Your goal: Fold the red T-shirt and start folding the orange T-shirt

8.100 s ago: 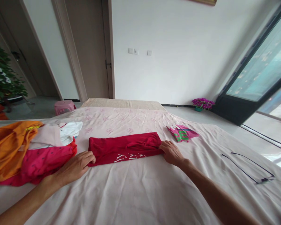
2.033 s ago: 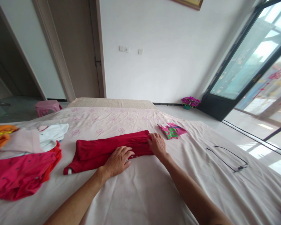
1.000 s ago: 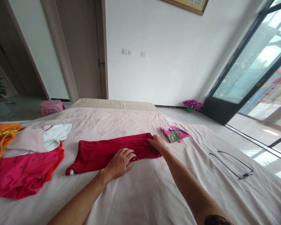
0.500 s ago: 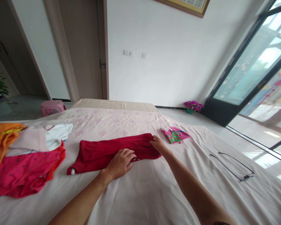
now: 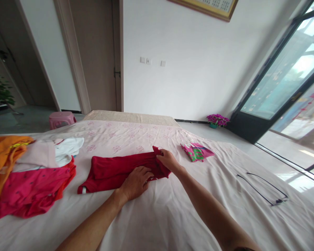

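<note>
A dark red garment lies folded into a long strip on the pale bedsheet, with a small white patch at its lower left corner. Whether it is a top or trousers I cannot tell. My left hand rests on its lower middle, fingers stretched over the cloth. At the strip's right end, my right hand pinches the edge and holds it lifted and bent inward, so a corner sticks up. A folded pink garment with green and white lettering lies just beyond my right hand.
Loose clothes are heaped at the left: an orange garment, a white one and a dotted pink one. Glasses lie on the sheet at the right. A pink stool stands beyond the bed.
My right hand has moved left, carrying the garment's right end up and inward, so the strip is shorter. My left hand stays on the cloth. The view has shifted slightly.
</note>
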`<state>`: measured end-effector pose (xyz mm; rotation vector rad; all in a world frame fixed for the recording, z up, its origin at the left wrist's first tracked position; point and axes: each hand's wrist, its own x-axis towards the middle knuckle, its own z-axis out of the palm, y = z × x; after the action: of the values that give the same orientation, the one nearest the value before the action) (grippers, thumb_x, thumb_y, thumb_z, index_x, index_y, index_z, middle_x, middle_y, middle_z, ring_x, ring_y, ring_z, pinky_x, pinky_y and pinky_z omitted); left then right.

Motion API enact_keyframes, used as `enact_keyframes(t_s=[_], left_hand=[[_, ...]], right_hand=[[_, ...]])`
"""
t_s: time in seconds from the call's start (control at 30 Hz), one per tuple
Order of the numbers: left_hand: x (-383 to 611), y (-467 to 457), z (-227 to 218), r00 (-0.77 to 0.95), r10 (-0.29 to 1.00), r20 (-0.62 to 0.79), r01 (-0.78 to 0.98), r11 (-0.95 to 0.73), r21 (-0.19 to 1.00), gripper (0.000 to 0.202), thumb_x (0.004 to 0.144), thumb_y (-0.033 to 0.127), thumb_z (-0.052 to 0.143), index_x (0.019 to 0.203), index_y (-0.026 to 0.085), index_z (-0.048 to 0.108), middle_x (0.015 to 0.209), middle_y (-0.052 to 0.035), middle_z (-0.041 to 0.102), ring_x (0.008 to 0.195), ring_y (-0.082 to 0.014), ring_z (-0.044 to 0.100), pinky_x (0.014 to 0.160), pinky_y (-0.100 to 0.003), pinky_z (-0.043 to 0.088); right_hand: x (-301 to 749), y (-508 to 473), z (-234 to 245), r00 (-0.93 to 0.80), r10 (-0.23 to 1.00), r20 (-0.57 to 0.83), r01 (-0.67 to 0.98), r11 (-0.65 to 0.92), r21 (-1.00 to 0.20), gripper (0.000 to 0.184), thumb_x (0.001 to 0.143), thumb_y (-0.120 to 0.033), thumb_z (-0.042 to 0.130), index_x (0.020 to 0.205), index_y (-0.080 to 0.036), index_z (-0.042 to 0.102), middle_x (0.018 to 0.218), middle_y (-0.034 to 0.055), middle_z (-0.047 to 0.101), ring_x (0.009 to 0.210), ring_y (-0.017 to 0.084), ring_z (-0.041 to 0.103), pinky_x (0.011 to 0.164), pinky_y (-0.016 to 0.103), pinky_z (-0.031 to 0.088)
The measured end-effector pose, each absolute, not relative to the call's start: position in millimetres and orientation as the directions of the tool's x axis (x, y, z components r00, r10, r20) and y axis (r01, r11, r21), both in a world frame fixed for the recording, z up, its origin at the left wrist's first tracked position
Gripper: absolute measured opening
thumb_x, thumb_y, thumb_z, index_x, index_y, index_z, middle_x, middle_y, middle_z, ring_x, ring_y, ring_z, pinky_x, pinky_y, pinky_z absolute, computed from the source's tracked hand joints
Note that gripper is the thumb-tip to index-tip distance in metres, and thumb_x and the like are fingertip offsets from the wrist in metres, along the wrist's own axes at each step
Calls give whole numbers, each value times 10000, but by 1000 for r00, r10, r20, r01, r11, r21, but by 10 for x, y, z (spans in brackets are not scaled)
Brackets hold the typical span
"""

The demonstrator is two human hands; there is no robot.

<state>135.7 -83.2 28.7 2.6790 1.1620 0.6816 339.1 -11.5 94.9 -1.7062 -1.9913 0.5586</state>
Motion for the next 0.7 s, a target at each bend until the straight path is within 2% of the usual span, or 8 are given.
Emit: enact_keyframes(t_s=[0.1,0.23,0.37,0.53,0.7], left_hand=[[1371,-830,301,605,715,349,655,-697,293,364,851,168,588,1200,271,610,1246,-44,621,1173,-240,527,1059,-429,394],[1375,-818,255,591,725,354,685,-683,255,347,877,207,565,1221,221,605,1249,-84,630,1193,-263,528,1064,-442,398],[1365,-813,213,591,722,360,691,-683,236,347,908,235,531,1246,207,603,1268,-92,641,1191,-275,542,1061,-454,407],[1368,-817,232,598,697,396,672,-705,227,406,875,216,575,1281,202,585,1277,-94,652,1186,-289,562,1053,-471,422],[1354,-819,185,638,599,485,559,-793,243,293,860,101,524,1086,214,674,1119,-68,718,1059,-237,637,966,-408,492]], right_hand=[[3169,-161,913,-211,974,81,717,211,-665,188,813,-256,560,948,-194,674,813,0,698,720,144,605,618,226,395],[2946,-177,784,-284,956,72,639,245,-729,142,777,-228,560,869,-182,658,771,-6,676,697,139,587,605,229,391],[2867,-141,693,-291,954,68,578,232,-783,101,749,-211,559,803,-177,637,724,-17,643,660,126,562,579,226,380],[2841,-101,711,-276,959,59,447,182,-876,111,739,-225,570,809,-176,640,708,-23,635,635,120,557,564,220,393],[2759,-97,811,-254,967,25,389,126,-912,148,734,-233,580,848,-173,652,697,-29,624,602,113,539,538,217,390]])
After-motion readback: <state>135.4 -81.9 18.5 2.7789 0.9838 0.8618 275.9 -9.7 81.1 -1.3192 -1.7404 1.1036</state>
